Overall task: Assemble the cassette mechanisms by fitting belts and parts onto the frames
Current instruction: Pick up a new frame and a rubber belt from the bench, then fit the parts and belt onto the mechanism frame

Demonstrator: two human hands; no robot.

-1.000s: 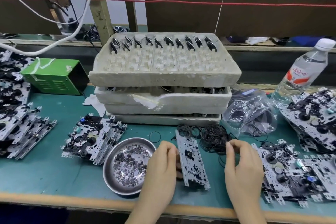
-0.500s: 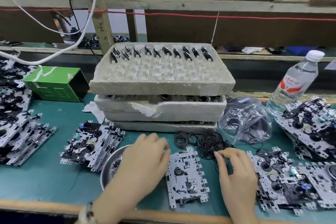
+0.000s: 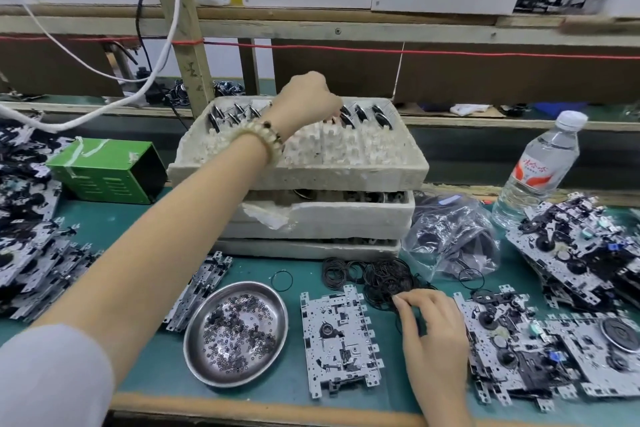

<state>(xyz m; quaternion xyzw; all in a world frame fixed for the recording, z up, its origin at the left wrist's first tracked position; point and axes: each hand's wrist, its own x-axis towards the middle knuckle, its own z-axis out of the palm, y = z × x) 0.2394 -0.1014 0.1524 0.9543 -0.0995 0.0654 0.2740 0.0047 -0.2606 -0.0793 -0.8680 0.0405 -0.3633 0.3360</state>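
On the tabletop (image 3: 114, 218), the frame (image 3: 341, 340) lies just left of the right hand (image 3: 433, 333), which pinches belts (image 3: 381, 274). The far left hand (image 3: 304, 100) maybe grips a wheel (image 3: 360, 113).

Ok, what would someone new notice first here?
The left hand, arm outstretched, is among the metal wheels at the back of the stacked foam trays, mid-bench. Nearer, the right hand pinches at a heap of black belts just beyond a frame, a steel dish of tiny rings to its left.

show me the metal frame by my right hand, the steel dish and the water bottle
metal frame (image 3: 341, 336), head view, middle of its plate
steel dish (image 3: 193, 343), head view, bare left wall
water bottle (image 3: 535, 172), head view, its label
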